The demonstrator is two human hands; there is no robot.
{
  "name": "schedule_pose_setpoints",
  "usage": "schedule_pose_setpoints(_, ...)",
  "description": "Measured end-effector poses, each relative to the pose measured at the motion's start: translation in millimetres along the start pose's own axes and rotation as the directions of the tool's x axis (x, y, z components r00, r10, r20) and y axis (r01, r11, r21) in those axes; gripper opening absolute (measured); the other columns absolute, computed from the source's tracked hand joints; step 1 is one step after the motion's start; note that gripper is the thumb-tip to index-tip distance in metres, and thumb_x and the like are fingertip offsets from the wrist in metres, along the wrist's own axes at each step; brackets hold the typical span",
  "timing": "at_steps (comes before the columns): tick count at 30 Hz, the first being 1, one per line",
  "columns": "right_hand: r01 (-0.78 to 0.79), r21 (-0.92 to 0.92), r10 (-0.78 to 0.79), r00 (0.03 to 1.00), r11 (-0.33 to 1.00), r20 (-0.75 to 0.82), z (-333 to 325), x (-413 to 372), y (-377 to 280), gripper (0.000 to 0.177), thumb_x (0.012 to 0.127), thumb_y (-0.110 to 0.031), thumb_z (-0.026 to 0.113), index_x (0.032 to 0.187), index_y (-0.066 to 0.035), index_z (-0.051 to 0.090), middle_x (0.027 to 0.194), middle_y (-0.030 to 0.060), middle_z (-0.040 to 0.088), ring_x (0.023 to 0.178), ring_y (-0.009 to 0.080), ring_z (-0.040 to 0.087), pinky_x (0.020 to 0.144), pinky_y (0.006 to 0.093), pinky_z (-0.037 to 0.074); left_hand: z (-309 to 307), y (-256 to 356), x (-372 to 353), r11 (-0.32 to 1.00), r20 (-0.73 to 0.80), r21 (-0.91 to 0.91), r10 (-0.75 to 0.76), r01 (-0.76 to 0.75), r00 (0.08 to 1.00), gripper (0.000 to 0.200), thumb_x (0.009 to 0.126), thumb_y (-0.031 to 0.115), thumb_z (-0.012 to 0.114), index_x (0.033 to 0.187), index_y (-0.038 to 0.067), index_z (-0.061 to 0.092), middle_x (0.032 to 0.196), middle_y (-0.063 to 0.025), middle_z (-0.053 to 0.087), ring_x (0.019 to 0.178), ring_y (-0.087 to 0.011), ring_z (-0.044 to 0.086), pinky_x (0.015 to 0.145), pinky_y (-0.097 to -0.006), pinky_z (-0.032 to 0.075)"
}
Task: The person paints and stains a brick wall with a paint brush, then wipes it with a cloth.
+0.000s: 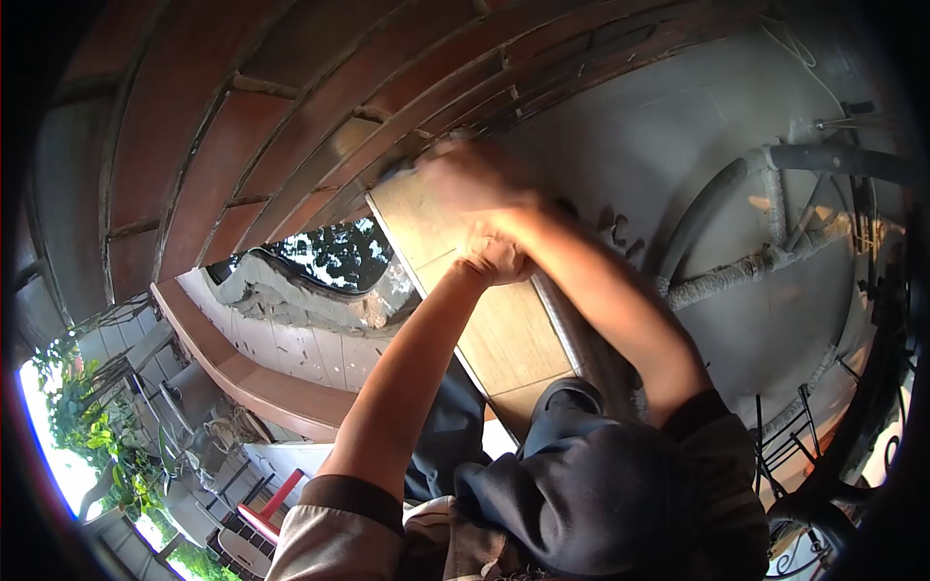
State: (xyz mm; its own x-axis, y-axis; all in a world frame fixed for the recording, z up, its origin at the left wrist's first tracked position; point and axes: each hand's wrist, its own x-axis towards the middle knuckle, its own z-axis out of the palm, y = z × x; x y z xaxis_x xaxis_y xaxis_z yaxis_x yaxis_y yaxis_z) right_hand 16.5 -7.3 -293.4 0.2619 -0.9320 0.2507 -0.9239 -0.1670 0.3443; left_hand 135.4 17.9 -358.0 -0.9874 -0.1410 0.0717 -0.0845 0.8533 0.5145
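Note:
My left hand (pixel 496 254) is closed, with its fingers curled, over a narrow ledge faced with wood-look tiles (pixel 509 334). Whatever it might hold is hidden. My right hand (pixel 465 182) crosses beyond it at the far end of the ledge, close to the brick-like tiled wall (pixel 320 126). Motion smears its fingers, so their grip cannot be made out. A small greyish patch by those fingertips is too blurred to name. My right forearm passes just beside the left hand.
My bent knee in dark trousers (pixel 581 494) and a dark shoe (pixel 570 395) are close to the ledge. Left lies a curved ledge (pixel 252 363) around a rough-edged pool of water (pixel 339 257). A rope-wrapped round frame (pixel 765 261) stands right. A red-edged chair (pixel 271 508) is lower left.

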Motion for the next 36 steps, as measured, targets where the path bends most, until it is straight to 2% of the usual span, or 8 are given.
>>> schedule_pose_setpoints(1,-0.318,0.691,0.295,0.943,0.650,0.156,4,-9,21,0.012,0.088,-0.017,0.061,0.086,-0.013,0.071,0.073,0.0105,0.063,0.071,0.0297,0.063,0.066,0.0423,0.052,-25,9,12,0.984,0.147,0.174,-0.063,0.037,0.987,0.030,0.073,0.032,0.068,0.097,0.014,0.066,0.090,-0.0060,0.064,0.098,-0.0260,0.061,0.091,-0.0440,0.045)
schedule_pose_setpoints(2,-0.362,0.781,0.517,0.854,0.508,0.059,8,-32,40,0.008,0.085,-0.016,0.066,0.079,-0.014,0.071,0.071,0.0127,0.062,0.062,0.0304,0.061,0.056,0.0415,0.048,-32,9,17,0.995,0.101,0.101,-0.005,-0.006,0.995,0.019,0.071,0.028,0.066,0.080,0.012,0.067,0.082,-0.0083,0.062,0.093,-0.0293,0.060,0.091,-0.0434,0.046)
schedule_pose_setpoints(7,-0.583,0.680,0.754,0.653,0.444,0.068,-6,-97,70,0.019,0.083,-0.007,0.063,0.099,-0.009,0.074,0.066,0.0092,0.062,0.058,0.0283,0.060,0.053,0.0385,0.050,-32,8,22,0.981,-0.068,0.165,0.114,-0.102,0.991,0.020,0.064,0.030,0.069,0.063,0.010,0.064,0.079,-0.0048,0.062,0.091,-0.0249,0.060,0.087,-0.0394,0.046)
schedule_pose_setpoints(14,-0.454,0.680,0.528,0.842,0.576,0.114,2,-61,61,0.021,0.073,-0.010,0.067,0.093,-0.013,0.072,0.083,0.0055,0.067,0.075,0.0250,0.065,0.066,0.0380,0.055,-41,17,24,0.990,0.268,0.082,-0.133,0.115,0.954,0.017,0.069,0.025,0.066,0.078,0.011,0.069,0.094,-0.0073,0.066,0.105,-0.0283,0.058,0.096,-0.0452,0.043)
schedule_pose_setpoints(17,-0.507,0.741,0.793,0.606,0.441,-0.058,26,-114,125,0.013,0.079,-0.009,0.068,0.087,-0.014,0.076,0.074,0.0035,0.070,0.054,0.0210,0.061,0.054,0.0322,0.051,-38,15,23,0.992,0.037,0.103,0.076,-0.079,0.996,0.011,0.065,0.020,0.066,0.072,0.012,0.065,0.083,-0.0037,0.062,0.097,-0.0256,0.058,0.095,-0.0432,0.043)
schedule_pose_setpoints(23,-0.555,0.776,0.924,0.034,-0.300,0.382,47,-138,108,0.018,0.093,-0.016,0.062,0.102,-0.004,0.073,0.066,0.0090,0.065,0.062,0.0067,0.056,0.060,0.0274,0.048,-40,16,26,0.991,0.033,0.106,0.081,-0.084,0.996,0.012,0.064,0.020,0.066,0.073,0.012,0.065,0.083,-0.0040,0.063,0.098,-0.0254,0.059,0.096,-0.0425,0.043)
schedule_pose_setpoints(31,-0.615,0.788,0.558,0.666,0.036,0.495,-26,-70,11,0.020,0.085,-0.017,0.070,0.104,-0.017,0.072,0.079,0.0088,0.069,0.076,0.0235,0.069,0.075,0.0357,0.054,-29,11,19,0.956,0.282,0.184,-0.273,0.228,0.920,0.029,0.071,0.035,0.069,0.091,0.016,0.068,0.094,-0.0069,0.067,0.095,-0.0293,0.062,0.087,-0.0427,0.047)
schedule_pose_setpoints(36,-0.450,0.839,0.942,-0.018,-0.306,0.334,6,-107,82,0.020,0.096,-0.015,0.063,0.109,-0.002,0.072,0.068,-0.0058,0.056,0.061,0.0012,0.046,0.055,0.0190,0.039,-37,16,27,0.984,0.035,0.151,0.094,-0.098,0.995,0.012,0.064,0.022,0.067,0.070,0.012,0.065,0.081,-0.0060,0.060,0.093,-0.0252,0.058,0.094,-0.0405,0.044)
